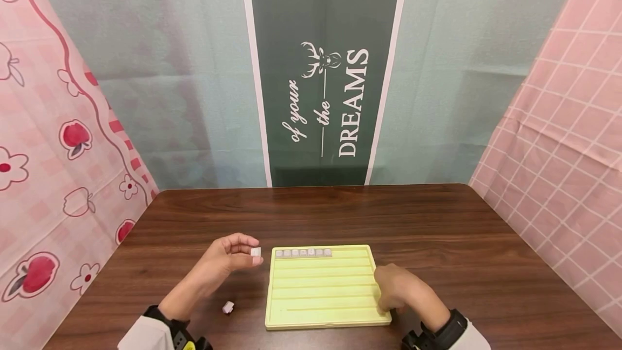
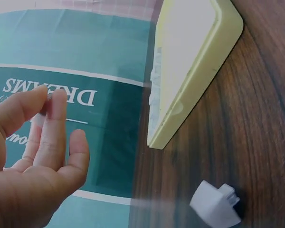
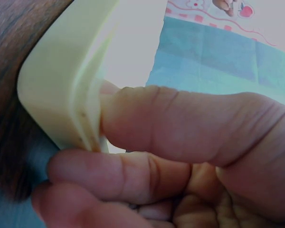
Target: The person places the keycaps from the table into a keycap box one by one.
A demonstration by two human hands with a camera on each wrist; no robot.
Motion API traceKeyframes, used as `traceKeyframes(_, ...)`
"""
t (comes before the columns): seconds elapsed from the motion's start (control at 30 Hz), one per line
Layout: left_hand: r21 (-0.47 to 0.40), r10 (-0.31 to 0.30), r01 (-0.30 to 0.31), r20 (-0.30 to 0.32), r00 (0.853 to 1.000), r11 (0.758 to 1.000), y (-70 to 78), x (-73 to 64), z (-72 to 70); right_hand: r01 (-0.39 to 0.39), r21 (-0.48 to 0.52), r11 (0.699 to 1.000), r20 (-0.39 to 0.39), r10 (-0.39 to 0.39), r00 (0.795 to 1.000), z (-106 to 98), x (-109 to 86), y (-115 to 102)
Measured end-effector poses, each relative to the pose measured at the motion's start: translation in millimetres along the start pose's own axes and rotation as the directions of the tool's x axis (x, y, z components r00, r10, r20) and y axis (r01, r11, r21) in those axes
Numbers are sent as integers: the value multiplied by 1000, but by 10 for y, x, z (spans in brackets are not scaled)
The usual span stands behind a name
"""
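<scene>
My left hand (image 1: 227,257) pinches a small white keycap (image 1: 256,251) between thumb and fingertips, just left of the yellow tray (image 1: 320,317). In the left wrist view the fingers (image 2: 52,128) mostly hide that keycap. A row of several pale keycaps (image 1: 303,253) fills the left part of the tray's top slot. At the tray's right edge, my right hand (image 1: 397,289) grips the side wall. The right wrist view has the thumb (image 3: 152,118) over the rim and curled fingers against the outside. Another white keycap (image 1: 228,307) lies loose on the table, below the left hand.
The tray's lower slots run as parallel ridges across it. It lies on a dark wooden table (image 1: 427,220). Behind the table hangs a green curtain (image 1: 330,172) with white lettering; pink patterned cloths (image 1: 544,145) flank both sides.
</scene>
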State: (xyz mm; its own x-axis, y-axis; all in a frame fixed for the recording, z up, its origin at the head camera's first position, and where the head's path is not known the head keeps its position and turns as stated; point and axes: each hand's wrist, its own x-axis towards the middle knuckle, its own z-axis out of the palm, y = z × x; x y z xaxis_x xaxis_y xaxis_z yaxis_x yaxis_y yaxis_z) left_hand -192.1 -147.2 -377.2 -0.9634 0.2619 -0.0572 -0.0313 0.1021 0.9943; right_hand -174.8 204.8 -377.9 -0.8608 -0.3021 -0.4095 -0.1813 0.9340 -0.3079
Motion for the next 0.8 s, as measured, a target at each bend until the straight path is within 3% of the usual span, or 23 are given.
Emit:
traceKeyframes(0.23,68,-15,18,-43,999,998,-36,11,50,7,8,1000,-5,-7,1000,1,-2,2)
traceKeyframes(0.5,140,25,-23,-11,1000,990,-66,29,86,8,-1,1000,-10,-8,1000,-3,6,3)
traceKeyframes(0.8,169,22,-22,3,1000,985,-85,28,112,-1,-10,1000,-3,1,1000,7,10,1)
